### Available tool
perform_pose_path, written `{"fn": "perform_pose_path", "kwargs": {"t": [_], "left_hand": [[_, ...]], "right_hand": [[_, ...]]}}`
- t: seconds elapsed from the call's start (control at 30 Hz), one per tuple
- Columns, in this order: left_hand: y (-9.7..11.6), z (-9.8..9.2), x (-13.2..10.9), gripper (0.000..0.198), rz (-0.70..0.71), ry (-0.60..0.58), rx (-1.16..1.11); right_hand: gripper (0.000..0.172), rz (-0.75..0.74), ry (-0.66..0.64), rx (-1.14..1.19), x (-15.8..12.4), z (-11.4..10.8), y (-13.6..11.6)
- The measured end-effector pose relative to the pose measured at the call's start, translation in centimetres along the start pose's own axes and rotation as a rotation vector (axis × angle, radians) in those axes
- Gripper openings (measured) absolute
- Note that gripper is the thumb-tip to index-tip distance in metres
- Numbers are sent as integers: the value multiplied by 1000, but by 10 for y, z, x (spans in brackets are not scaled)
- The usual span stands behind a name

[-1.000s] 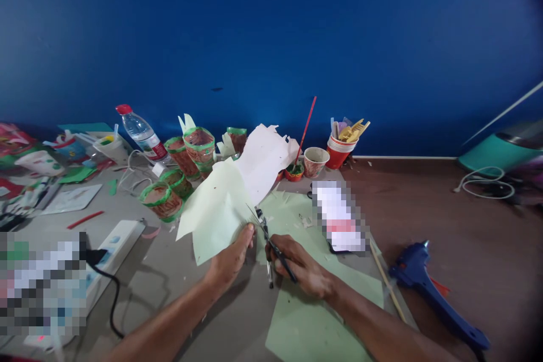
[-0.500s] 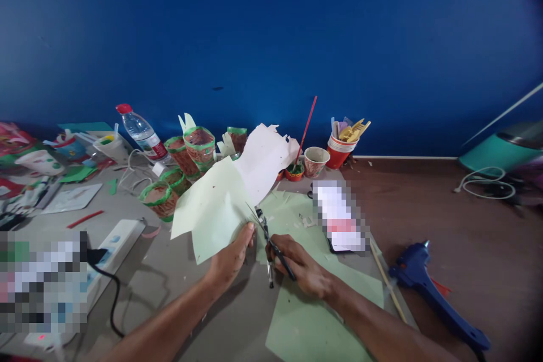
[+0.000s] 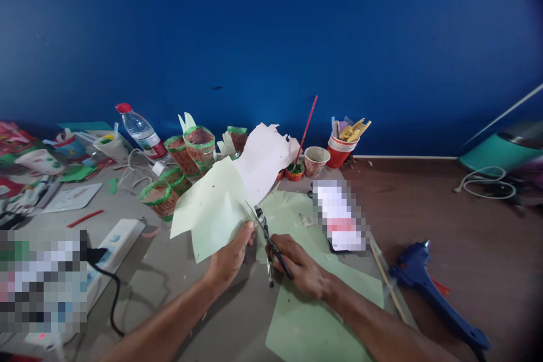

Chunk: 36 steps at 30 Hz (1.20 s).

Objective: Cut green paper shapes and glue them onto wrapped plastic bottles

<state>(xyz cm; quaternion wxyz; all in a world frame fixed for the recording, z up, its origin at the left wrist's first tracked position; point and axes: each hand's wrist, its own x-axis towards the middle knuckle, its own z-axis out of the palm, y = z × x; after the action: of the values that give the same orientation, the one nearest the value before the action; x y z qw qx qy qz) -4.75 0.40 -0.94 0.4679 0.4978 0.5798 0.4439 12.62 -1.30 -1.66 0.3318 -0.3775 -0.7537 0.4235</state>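
Note:
My left hand [image 3: 231, 254] pinches the lower right edge of a pale green sheet of paper [image 3: 216, 203], which is bent and raised over the table. Scissors with dark handles [image 3: 278, 251] are in my right hand [image 3: 299, 266], their thin blades pointing up and left at the paper's edge beside my left thumb. Whether the blades are parted is hard to make out. Below the scissors lies a pen [image 3: 270, 271]. More green paper [image 3: 322, 311] rests flat beneath my right hand and forearm.
White paper with a ragged edge [image 3: 265, 158] stands behind the green sheet. Painted cups [image 3: 199, 144] and a water bottle [image 3: 144, 133] are at the back left. To the right lie a phone [image 3: 339, 215], a wooden stick [image 3: 388, 280] and a blue glue gun [image 3: 436, 294]. A power strip [image 3: 114, 249] is left.
The scissors' handle in my right hand has shifted very slightly left. The green sheet in my left hand has moved only a touch. Everything else looks the same.

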Motion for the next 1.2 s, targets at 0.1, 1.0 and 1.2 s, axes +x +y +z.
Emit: {"fn": "perform_pose_path", "kwargs": {"t": [0.1, 1.0, 1.2], "left_hand": [[-1, 0, 0, 44, 9, 19, -15], [6, 2, -1, 44, 39, -10, -39], [9, 2, -2, 44, 41, -7, -29]], "right_hand": [[26, -3, -6, -4, 0, 0, 1], [47, -81, 0, -54, 1, 2, 11], [51, -88, -5, -69, 1, 4, 14]]}}
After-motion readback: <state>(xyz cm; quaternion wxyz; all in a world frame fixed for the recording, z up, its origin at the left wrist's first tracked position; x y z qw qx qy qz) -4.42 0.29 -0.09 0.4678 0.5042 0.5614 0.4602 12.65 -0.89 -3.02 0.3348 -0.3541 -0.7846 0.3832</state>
